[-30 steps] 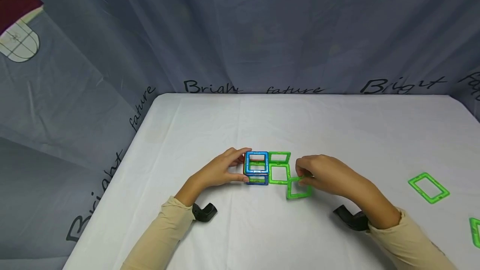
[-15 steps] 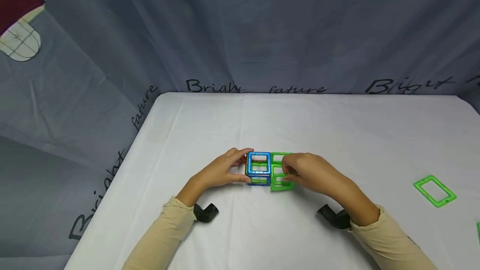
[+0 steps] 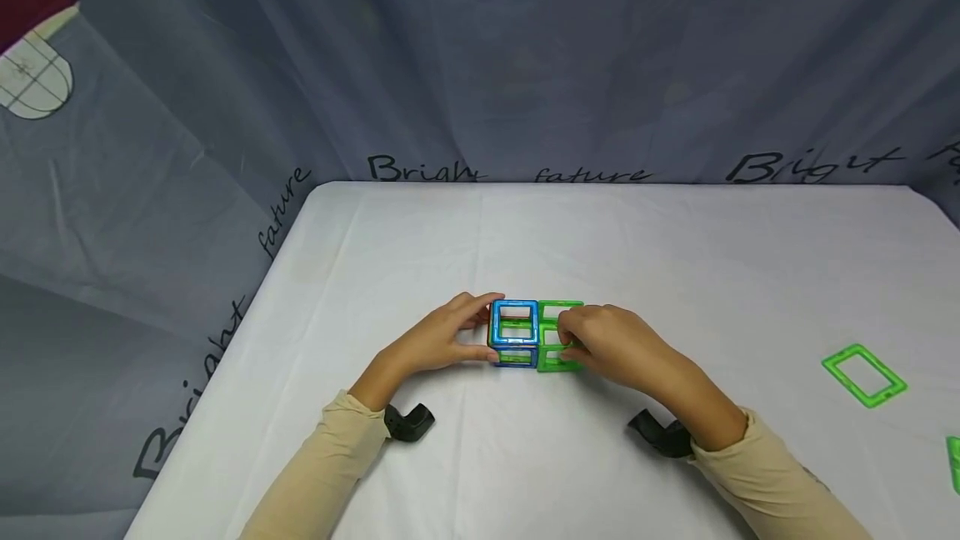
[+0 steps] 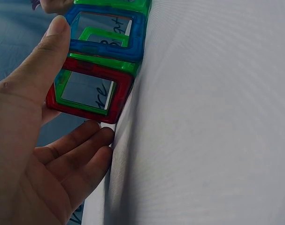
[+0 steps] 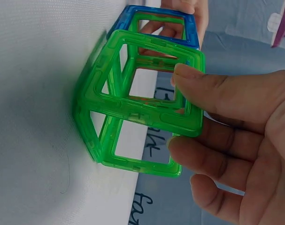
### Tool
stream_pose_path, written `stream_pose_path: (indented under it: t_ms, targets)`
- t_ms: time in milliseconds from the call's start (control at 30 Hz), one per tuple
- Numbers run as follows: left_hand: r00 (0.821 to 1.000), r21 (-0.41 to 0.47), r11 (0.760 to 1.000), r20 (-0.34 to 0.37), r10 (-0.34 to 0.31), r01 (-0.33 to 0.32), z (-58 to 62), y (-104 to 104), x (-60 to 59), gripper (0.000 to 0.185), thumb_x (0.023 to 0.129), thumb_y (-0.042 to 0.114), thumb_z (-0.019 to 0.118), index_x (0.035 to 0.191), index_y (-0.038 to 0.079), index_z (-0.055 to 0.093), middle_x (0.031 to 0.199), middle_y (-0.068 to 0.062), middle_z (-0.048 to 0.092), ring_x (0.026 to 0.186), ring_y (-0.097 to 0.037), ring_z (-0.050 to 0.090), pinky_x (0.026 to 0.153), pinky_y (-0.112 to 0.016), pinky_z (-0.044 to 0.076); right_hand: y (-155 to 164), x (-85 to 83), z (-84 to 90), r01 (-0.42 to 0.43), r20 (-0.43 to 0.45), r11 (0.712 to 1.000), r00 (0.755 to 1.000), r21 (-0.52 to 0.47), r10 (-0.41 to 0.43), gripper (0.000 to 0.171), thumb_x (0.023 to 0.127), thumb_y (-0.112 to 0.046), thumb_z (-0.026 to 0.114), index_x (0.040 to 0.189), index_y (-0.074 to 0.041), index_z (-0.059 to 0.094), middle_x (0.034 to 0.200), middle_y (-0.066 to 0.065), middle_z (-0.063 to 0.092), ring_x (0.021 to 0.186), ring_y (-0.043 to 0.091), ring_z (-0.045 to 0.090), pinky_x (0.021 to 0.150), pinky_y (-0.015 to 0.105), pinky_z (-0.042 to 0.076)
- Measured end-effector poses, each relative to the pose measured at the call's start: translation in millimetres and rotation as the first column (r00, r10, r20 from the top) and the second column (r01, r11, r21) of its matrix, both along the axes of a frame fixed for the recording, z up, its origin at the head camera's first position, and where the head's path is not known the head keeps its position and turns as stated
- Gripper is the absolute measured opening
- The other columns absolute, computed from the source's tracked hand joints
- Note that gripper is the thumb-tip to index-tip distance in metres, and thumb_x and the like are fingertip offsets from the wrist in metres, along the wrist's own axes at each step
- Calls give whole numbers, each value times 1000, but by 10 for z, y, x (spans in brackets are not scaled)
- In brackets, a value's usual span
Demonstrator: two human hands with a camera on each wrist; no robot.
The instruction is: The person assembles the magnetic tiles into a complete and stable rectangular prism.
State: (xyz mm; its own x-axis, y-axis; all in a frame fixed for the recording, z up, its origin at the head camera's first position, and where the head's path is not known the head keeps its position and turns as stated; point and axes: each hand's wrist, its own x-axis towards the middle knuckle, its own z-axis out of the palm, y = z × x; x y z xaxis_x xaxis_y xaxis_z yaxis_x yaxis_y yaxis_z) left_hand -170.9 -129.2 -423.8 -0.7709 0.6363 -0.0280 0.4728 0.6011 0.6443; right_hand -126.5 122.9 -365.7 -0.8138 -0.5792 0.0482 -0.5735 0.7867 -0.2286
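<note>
My left hand [image 3: 431, 342] holds a cube of magnetic tiles by its left side. The cube's top is a blue tile [image 3: 535, 325]; a red tile [image 4: 122, 98] forms the side nearest the palm. Joined to the cube's right are several green tiles [image 3: 561, 304], one lying on the table and one upright at the back. Thumb and fingers of my right hand [image 3: 618, 346] pinch a square green magnetic tile [image 5: 137, 115], which stands along the front of the green part. In the head view the right fingers hide part of it.
A loose green tile [image 3: 845, 383] lies flat to the right on the white tablecloth [image 3: 675, 265]. Another green piece [image 3: 954, 461] is cut off by the right edge of the view. Grey curtains hang behind and left of the table.
My right hand has moved left with the green tile, bringing it from front right of the flat green tile against its front edge. The left hand still holds the cube in place.
</note>
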Motion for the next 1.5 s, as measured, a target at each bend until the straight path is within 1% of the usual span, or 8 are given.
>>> stream_pose_path:
  t_ms: [200,500,733,933,1100,1333,1500]
  targets:
    - [1000,-3,1000,-16,-2,2,7,3,-5,80,74,43,71,141,25,32,112,-1,50,108,-12,52,95,-34,43,-4,27,1,12,-11,1000,1000,7,-11,25,70,-14,78,71,-13,53,68,-6,56,60,7,44,58,24,41]
    - [1000,-1,1000,-2,4,-4,12,9,7,79,74,42,72,141,26,33,112,-1,50,108,-13,53,95,-35,44,-15,50,-25,11,-90,1000,996,29,-8,26,67,-14,80,70,-12,54,68,-4,58,61,8,47,60,26,44]
    - [1000,10,1000,-12,-6,6,12,13,10,80,74,44,71,141,23,33,112,-2,50,107,-13,53,94,-35,44,-20,61,-50,12,-103,999,995,32,-8,25,67,-14,80,71,-12,55,69,-4,58,60,8,48,60,26,45]
    - [1000,2,1000,-10,0,0,2,12,6,80,74,44,71,141,24,33,112,-2,50,108,-13,53,95,-36,44,-29,63,-78,20,-128,999,992,36,-15,26,66,-15,80,71,-12,55,68,-4,57,59,8,47,59,26,45]
    - [1000,1,1000,-7,5,-5,-2,16,7,80,73,43,71,141,25,32,112,-2,50,108,-13,53,95,-36,44,-38,63,-80,25,-122,999,992,33,-21,27,66,-15,80,71,-11,54,67,-5,56,58,7,46,58,25,44]
    - [1000,9,1000,-14,16,-15,10,28,26,80,73,42,72,141,23,33,111,-3,50,107,-15,53,95,-36,44,-50,67,-72,29,-100,999,995,36,-25,27,67,-15,80,71,-11,54,66,-5,55,58,7,45,57,24,43]
    - [1000,20,1000,-12,22,-22,19,39,37,80,73,42,72,140,24,34,111,-3,50,106,-15,54,95,-36,44,-35,75,-62,31,-81,999,996,30,-29,26,68,-15,79,72,-11,54,67,-5,56,58,7,45,58,24,43]
